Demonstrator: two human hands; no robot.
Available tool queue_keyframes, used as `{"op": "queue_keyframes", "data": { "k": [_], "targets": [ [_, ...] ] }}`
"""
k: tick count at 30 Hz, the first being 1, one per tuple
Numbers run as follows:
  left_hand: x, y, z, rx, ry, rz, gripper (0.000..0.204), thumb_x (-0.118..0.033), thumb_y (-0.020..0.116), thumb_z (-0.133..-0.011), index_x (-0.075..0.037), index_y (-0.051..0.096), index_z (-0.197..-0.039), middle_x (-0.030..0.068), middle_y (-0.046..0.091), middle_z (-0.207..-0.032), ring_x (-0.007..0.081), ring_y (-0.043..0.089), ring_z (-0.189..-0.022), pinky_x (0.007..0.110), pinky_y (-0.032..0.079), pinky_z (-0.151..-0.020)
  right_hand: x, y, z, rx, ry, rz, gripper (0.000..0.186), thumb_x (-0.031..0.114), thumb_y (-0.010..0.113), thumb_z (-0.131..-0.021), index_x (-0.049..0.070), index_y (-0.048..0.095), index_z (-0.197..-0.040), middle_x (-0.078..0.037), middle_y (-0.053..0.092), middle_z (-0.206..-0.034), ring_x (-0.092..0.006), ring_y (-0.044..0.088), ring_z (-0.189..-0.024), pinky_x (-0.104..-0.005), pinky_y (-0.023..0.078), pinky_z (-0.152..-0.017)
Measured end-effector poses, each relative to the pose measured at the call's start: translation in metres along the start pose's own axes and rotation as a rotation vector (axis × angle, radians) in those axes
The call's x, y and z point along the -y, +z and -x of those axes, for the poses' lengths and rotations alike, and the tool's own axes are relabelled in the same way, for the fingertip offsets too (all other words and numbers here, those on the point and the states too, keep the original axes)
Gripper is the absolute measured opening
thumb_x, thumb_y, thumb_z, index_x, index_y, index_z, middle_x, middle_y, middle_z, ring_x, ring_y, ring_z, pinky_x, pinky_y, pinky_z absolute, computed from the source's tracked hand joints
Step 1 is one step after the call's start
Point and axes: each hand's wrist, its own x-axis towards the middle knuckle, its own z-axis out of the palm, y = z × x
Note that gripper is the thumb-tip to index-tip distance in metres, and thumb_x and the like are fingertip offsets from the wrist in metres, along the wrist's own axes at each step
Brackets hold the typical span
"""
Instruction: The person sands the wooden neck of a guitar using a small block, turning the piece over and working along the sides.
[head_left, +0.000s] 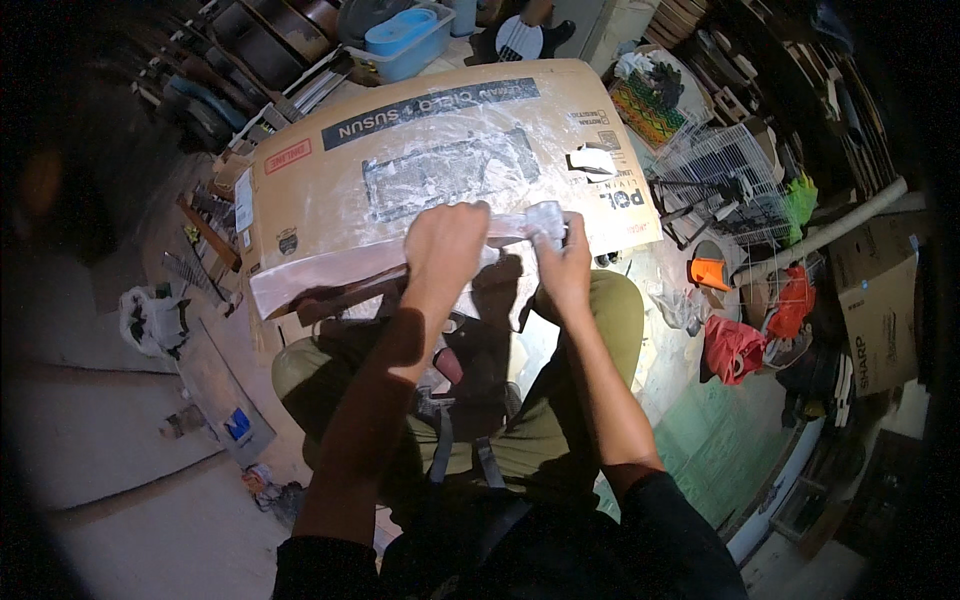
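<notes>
A long, narrow pale board point(335, 272) slants across the near edge of a cardboard sheet point(290, 205). My left hand point(445, 245) is closed round the board near its right part, knuckles up. Just right of it, my right hand point(565, 262) is closed on a small grey-white folded pad point(545, 220), thumb and fingers pinching it at the board's right end. The pad looks like folded sandpaper, though its surface is too dusty to be sure. White powder is smeared over the cardboard. A small white scrap point(592, 162) lies on it, beyond my right hand.
Blue plastic tubs point(400, 40) stand beyond the cardboard. To the right are a white wire rack point(720, 170), an orange container point(708, 272), a red bag point(735, 350) and a cardboard box point(875, 300). A plastic bag point(153, 322) and wood pieces point(208, 232) lie left.
</notes>
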Motion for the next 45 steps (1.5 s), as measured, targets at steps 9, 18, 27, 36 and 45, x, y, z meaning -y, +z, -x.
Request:
{"op": "queue_keyframes", "data": {
  "k": [9,18,27,36,45],
  "targets": [
    [0.003,-0.005,0.000,-0.064,0.007,-0.026,0.008,-0.003,0.061,-0.081,-0.005,0.068,-0.084,0.0174,0.072,-0.082,0.0338,0.073,-0.080,0.044,0.057,-0.068,0.015,0.004,0.023,-0.070,-0.217,0.220,0.033,0.016,0.071,-0.086,-0.002,0.057,-0.111,-0.024,0.060,-0.092,-0.0427,0.059,-0.092,-0.0468,0.048,-0.083],
    [0.006,0.000,0.005,-0.075,0.006,-0.030,0.009,-0.008,0.059,-0.082,-0.006,0.066,-0.085,0.0185,0.069,-0.076,0.0361,0.071,-0.075,0.046,0.055,-0.065,0.016,0.002,0.033,-0.118,-0.336,0.313,0.028,0.014,0.070,-0.089,-0.001,0.058,-0.108,-0.022,0.066,-0.090,-0.0321,0.065,-0.083,-0.0403,0.051,-0.076],
    [-0.002,-0.005,-0.001,-0.017,0.000,-0.068,0.010,-0.004,0.063,-0.079,-0.007,0.069,-0.087,0.0174,0.072,-0.081,0.0328,0.073,-0.078,0.043,0.058,-0.067,0.011,-0.001,0.015,-0.016,-0.044,0.048,0.029,0.017,0.070,-0.089,0.002,0.059,-0.111,-0.023,0.062,-0.096,-0.0352,0.063,-0.090,-0.0439,0.050,-0.081],
    [0.000,0.000,-0.003,-0.072,0.020,-0.028,0.011,-0.009,0.058,-0.084,-0.006,0.067,-0.089,0.0175,0.070,-0.078,0.0357,0.071,-0.076,0.047,0.055,-0.066,0.003,0.005,-0.010,-0.034,0.062,-0.097,0.032,0.020,0.071,-0.088,0.002,0.059,-0.111,-0.026,0.061,-0.094,-0.0439,0.059,-0.090,-0.0492,0.049,-0.079],
    [-0.004,-0.004,0.005,-0.020,-0.001,-0.038,0.009,-0.005,0.060,-0.082,-0.005,0.068,-0.087,0.0157,0.073,-0.081,0.0306,0.073,-0.079,0.041,0.058,-0.068,0.015,0.008,-0.004,-0.015,-0.077,0.203,0.040,0.021,0.072,-0.085,0.002,0.057,-0.117,-0.025,0.060,-0.093,-0.0439,0.060,-0.090,-0.0492,0.049,-0.078]
  ]
}}
